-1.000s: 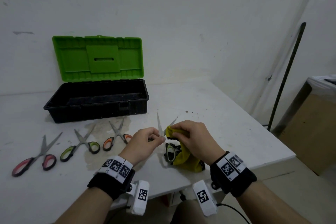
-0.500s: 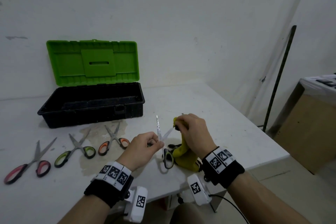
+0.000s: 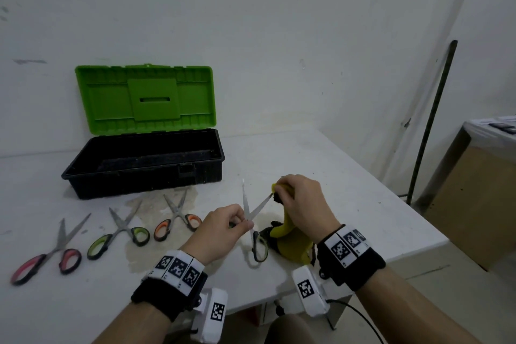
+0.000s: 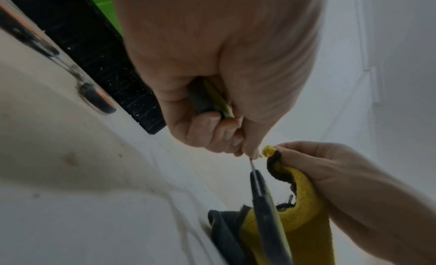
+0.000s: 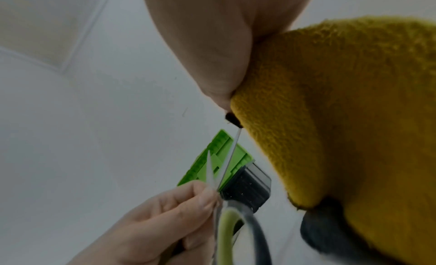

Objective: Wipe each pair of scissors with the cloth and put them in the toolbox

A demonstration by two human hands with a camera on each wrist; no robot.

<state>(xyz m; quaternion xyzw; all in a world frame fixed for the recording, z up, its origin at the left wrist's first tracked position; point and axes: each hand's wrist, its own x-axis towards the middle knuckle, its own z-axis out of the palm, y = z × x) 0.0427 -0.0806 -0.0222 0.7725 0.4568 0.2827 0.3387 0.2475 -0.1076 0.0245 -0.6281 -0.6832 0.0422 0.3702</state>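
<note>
Left hand: my left hand (image 3: 223, 227) is nearest me, fingers curled, pinching the open scissors (image 3: 252, 216) at the pivot, one handle tucked in the palm.
Held scissors: blades spread in a V pointing away from me, above the table (image 3: 349, 190); the free green-and-black handle loop hangs down by the cloth.
Right hand: my right hand (image 3: 300, 204) is just beside the left, fingers clenched on the yellow cloth (image 3: 290, 243), pinching it around the tip of the right-hand blade.
Cloth: its lower part droops to the tabletop near the front edge.
Waiting scissors: to my left lie three pairs, all open: pink-handled (image 3: 47, 257), green-handled (image 3: 120, 234), orange-handled (image 3: 176, 218).
Toolbox: the black toolbox (image 3: 145, 167) sits beyond them, green lid (image 3: 145, 98) upright against the wall.
</note>
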